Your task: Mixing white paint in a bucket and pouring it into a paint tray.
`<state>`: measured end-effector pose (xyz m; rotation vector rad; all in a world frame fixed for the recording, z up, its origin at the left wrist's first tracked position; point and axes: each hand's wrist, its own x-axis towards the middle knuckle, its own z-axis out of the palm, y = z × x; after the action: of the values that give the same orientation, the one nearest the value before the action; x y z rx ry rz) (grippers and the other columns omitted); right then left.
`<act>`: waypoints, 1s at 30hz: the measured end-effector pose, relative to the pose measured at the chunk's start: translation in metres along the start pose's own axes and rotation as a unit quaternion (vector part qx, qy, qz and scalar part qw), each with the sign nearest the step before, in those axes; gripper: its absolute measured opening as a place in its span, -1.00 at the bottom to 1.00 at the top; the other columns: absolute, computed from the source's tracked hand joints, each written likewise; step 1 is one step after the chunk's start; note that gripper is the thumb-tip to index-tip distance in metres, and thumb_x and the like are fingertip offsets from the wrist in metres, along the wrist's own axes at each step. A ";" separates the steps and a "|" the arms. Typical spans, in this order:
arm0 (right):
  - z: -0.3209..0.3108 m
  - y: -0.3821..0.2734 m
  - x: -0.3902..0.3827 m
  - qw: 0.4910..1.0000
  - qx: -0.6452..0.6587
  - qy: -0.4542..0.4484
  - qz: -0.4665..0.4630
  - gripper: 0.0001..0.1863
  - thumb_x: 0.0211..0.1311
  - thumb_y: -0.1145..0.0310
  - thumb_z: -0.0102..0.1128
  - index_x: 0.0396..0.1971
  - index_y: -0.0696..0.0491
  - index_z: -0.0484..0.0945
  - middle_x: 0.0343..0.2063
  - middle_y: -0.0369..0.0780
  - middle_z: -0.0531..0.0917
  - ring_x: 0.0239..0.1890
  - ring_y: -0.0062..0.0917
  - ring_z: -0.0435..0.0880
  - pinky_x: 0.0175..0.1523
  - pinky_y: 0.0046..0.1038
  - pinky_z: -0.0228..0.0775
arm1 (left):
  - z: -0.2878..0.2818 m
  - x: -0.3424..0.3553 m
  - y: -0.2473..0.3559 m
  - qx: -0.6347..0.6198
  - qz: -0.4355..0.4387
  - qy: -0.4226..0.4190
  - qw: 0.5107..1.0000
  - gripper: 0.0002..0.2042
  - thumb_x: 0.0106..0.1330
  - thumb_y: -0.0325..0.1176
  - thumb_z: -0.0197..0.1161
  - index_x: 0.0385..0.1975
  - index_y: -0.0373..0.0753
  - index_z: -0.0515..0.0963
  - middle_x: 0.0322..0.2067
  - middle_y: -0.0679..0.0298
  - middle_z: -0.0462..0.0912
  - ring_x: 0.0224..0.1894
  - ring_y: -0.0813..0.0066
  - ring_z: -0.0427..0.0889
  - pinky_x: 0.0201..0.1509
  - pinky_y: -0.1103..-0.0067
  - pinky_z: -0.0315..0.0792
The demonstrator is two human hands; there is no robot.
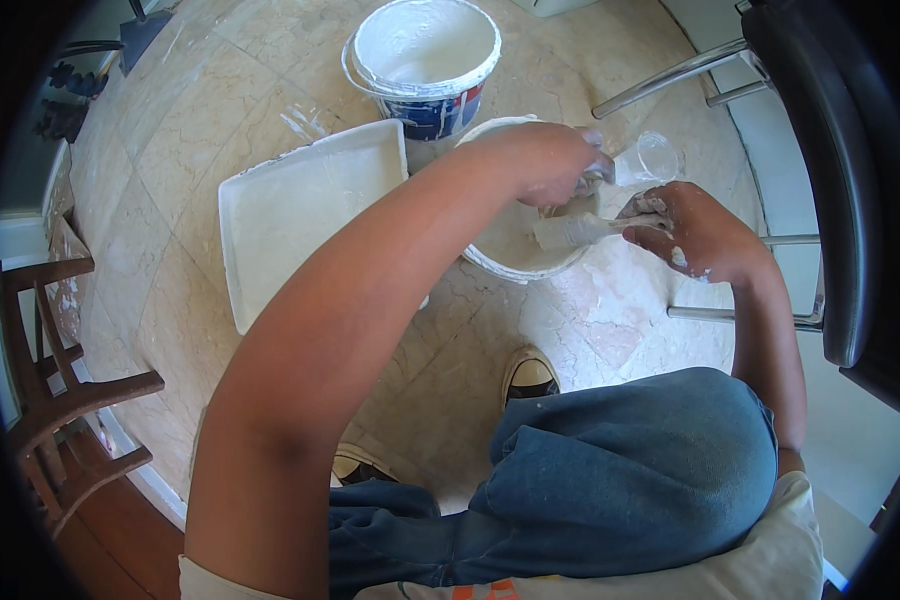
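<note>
- White smears mark the person's right hand, which we see closed around the handle of a paintbrush.
- The paintbrush points left, its pale bristles over the opening of a round white bucket; whether they touch anything inside, we cannot tell.
- Over the same bucket we find the left hand, fingers bent and whitened — a clear plastic cup sits right at its fingertips, tilted, but we cannot tell whether the hand grips it.
- Left of the bucket, partly behind the left forearm, we see a shallow white tray, its inside coated in white.
- Beyond these two stands a larger blue-and-white pail, white drips down its side and its handle hanging leftward.
- All of this rests on beige tiles, streaked white in places.
- Nearer us come blue jeans and dark shoes with pale toes.
- At the edges we make out furniture — a black chair on metal legs at right, brown wooden chair parts at left.
</note>
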<state>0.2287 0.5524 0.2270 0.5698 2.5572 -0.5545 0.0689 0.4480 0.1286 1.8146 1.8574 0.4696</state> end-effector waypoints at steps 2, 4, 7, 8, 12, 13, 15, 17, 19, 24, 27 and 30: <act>0.002 0.001 0.000 1.000 0.007 0.001 0.016 -0.65 0.11 0.24 0.27 -0.22 0.21 0.60 -0.28 0.06 0.62 -0.20 -0.15 0.61 -0.04 -0.30 0.42 | 0.007 0.005 0.000 0.020 0.046 0.017 0.999 -0.65 0.14 -0.48 0.18 -0.02 -0.11 0.49 -0.16 0.13 0.52 -0.07 0.10 0.53 0.02 0.31 0.42; 0.004 0.001 0.001 1.000 0.016 0.002 0.026 -0.65 0.11 0.24 0.27 -0.23 0.23 0.60 -0.27 0.06 0.62 -0.20 -0.15 0.62 -0.04 -0.29 0.43 | 0.009 0.003 -0.003 0.068 0.111 0.022 0.991 -0.66 0.11 -0.49 0.22 -0.07 -0.13 0.51 -0.15 0.16 0.51 -0.09 0.11 0.55 0.00 0.33 0.43; 0.002 0.000 0.003 1.000 0.012 0.001 0.023 -0.65 0.14 0.25 0.25 -0.23 0.25 0.60 -0.26 0.07 0.62 -0.21 -0.16 0.63 -0.05 -0.29 0.44 | 0.003 -0.017 -0.013 0.049 0.045 0.036 0.997 -0.66 0.08 -0.52 0.26 -0.10 -0.15 0.52 -0.15 0.17 0.52 -0.09 0.12 0.55 -0.01 0.34 0.44; 0.001 0.001 0.005 1.000 0.004 -0.012 0.015 -0.66 0.16 0.26 0.24 -0.21 0.25 0.59 -0.25 0.07 0.62 -0.20 -0.16 0.63 -0.05 -0.29 0.44 | 0.000 -0.027 -0.014 0.036 0.024 0.082 0.996 -0.67 0.08 -0.52 0.26 -0.11 -0.16 0.53 -0.14 0.17 0.52 -0.09 0.13 0.55 -0.01 0.35 0.44; 0.010 0.007 0.012 0.995 -0.062 0.069 0.032 -0.68 0.22 0.30 0.16 -0.16 0.24 0.56 -0.24 0.06 0.60 -0.19 -0.16 0.62 -0.04 -0.27 0.45 | -0.020 -0.079 -0.020 -0.012 -0.030 0.198 0.980 -0.72 0.10 -0.51 0.26 -0.15 -0.19 0.54 -0.09 0.17 0.52 -0.09 0.13 0.56 0.02 0.38 0.44; 0.012 0.008 0.020 0.995 -0.059 0.069 0.029 -0.68 0.22 0.30 0.16 -0.16 0.24 0.56 -0.24 0.06 0.60 -0.19 -0.16 0.62 -0.04 -0.27 0.45 | -0.018 -0.089 -0.024 -0.015 -0.101 0.200 0.974 -0.72 0.10 -0.48 0.26 -0.15 -0.21 0.54 -0.09 0.15 0.52 -0.07 0.12 0.55 0.03 0.37 0.43; 0.020 0.006 0.037 0.993 -0.065 0.097 0.003 -0.65 0.22 0.26 0.15 -0.14 0.24 0.54 -0.22 0.06 0.59 -0.19 -0.15 0.61 -0.04 -0.24 0.45 | -0.005 -0.102 -0.024 -0.016 -0.173 0.201 0.964 -0.73 0.11 -0.46 0.27 -0.15 -0.22 0.55 -0.09 0.13 0.52 -0.06 0.10 0.54 0.05 0.36 0.42; 0.030 0.000 0.046 0.984 -0.068 0.161 -0.030 -0.70 0.20 0.30 0.14 -0.22 0.24 0.57 -0.27 0.04 0.62 -0.20 -0.13 0.61 -0.04 -0.22 0.45 | 0.011 -0.107 -0.017 0.089 -0.203 0.212 0.952 -0.71 0.14 -0.37 0.28 -0.12 -0.24 0.55 -0.10 0.07 0.51 -0.02 0.06 0.50 0.10 0.33 0.39; 0.029 -0.012 0.067 0.991 -0.116 0.045 -0.052 -0.78 0.16 0.38 0.14 -0.26 0.18 0.60 -0.29 0.04 0.62 -0.16 -0.16 0.59 0.00 -0.28 0.44 | 0.020 -0.104 -0.013 0.093 -0.201 0.170 0.960 -0.67 0.15 -0.31 0.27 -0.10 -0.27 0.54 -0.11 0.01 0.50 0.03 0.00 0.45 0.16 0.31 0.34; 0.089 -0.020 0.115 0.968 -0.194 0.053 -0.146 -0.84 -0.03 0.50 0.14 -0.43 0.20 0.64 -0.40 -0.01 0.66 -0.29 -0.16 0.67 -0.18 -0.26 0.52 | 0.047 -0.088 -0.009 0.079 -0.245 0.289 0.922 -0.59 0.19 -0.25 0.25 -0.03 -0.36 0.45 -0.13 -0.05 0.47 0.01 -0.06 0.43 0.13 0.28 0.32; 0.105 -0.034 0.115 0.956 -0.229 -0.045 -0.179 -0.84 -0.06 0.49 0.16 -0.45 0.19 0.65 -0.39 -0.01 0.66 -0.30 -0.19 0.67 -0.21 -0.27 0.53 | 0.050 -0.088 -0.015 -0.031 -0.318 0.314 0.894 -0.55 0.20 -0.24 0.23 0.01 -0.39 0.39 -0.11 -0.10 0.46 0.01 -0.09 0.43 0.11 0.28 0.34; 0.103 -0.031 0.121 0.951 -0.214 -0.118 -0.187 -0.85 -0.06 0.45 0.19 -0.48 0.19 0.65 -0.41 -0.01 0.66 -0.31 -0.18 0.67 -0.20 -0.26 0.51 | 0.052 -0.089 -0.022 -0.106 -0.353 0.279 0.886 -0.52 0.21 -0.27 0.20 0.05 -0.46 0.33 -0.08 -0.17 0.46 0.00 -0.11 0.47 0.09 0.27 0.36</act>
<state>0.1515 0.5135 0.0905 -0.1299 2.4497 -0.1563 0.0793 0.3532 0.0831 0.7846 2.5425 0.9230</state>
